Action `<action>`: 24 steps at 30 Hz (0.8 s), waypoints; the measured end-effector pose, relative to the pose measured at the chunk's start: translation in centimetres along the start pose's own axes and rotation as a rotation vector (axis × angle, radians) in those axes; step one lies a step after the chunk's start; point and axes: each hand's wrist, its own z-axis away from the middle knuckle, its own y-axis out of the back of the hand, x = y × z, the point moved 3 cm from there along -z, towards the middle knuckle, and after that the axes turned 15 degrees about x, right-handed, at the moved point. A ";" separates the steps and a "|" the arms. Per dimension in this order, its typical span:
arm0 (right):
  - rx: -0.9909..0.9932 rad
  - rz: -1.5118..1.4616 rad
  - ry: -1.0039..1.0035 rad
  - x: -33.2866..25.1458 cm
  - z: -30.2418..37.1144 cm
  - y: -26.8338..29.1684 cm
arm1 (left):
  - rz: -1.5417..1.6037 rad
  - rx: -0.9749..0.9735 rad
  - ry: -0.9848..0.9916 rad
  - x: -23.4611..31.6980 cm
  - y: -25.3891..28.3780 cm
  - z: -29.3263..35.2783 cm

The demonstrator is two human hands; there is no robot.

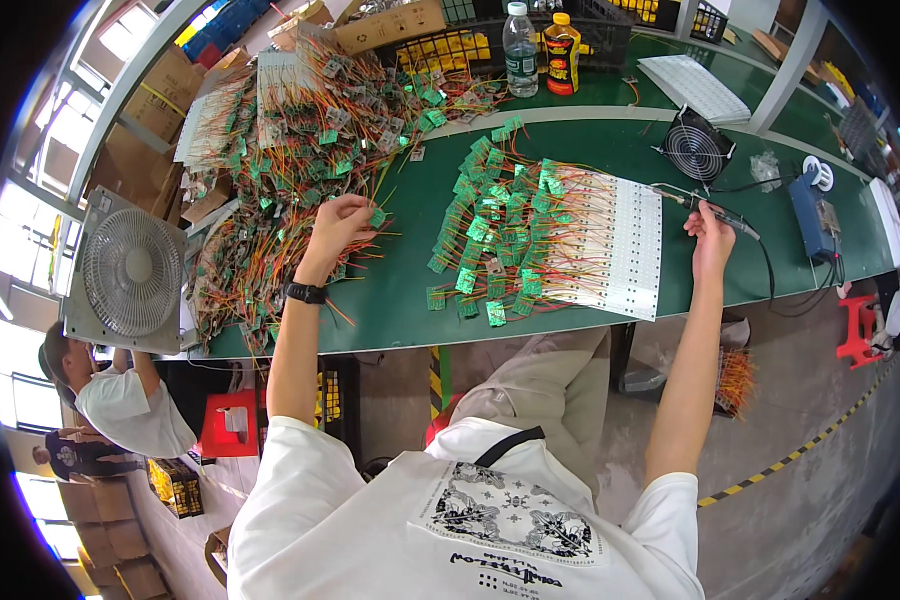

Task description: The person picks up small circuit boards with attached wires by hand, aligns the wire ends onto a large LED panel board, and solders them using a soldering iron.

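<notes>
My left hand [342, 232] pinches a small green circuit board [377, 218] with thin wires, at the right edge of a big heap of wired boards [270, 200]. In my right hand [710, 240] is a soldering iron [738, 222], its tip pointing left over the top right corner of the white strip panels [630, 240]. Red and yellow wires run from these panels to several small green boards [490, 225] spread to their left. A black cable trails from the iron's handle toward a blue box.
A large grey fan [132, 270] stands at the left, a small black fan [697, 150] at the back right. The blue soldering station [815, 222] sits at the right. Two bottles [520, 55] stand at the back by a black crate. A person [130, 405] sits at the lower left.
</notes>
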 end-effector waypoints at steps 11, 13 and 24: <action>0.010 -0.013 -0.011 0.1 0.4 0.2 | -0.530 0.121 -0.581 3.6 -1.5 0.1; 0.029 -0.016 -0.023 0.2 0.4 0.6 | -0.420 0.118 -0.686 4.3 -3.0 -0.1; 0.076 -0.020 -0.021 -0.2 0.1 -0.4 | 0.212 -0.121 -0.587 8.2 -19.1 -3.9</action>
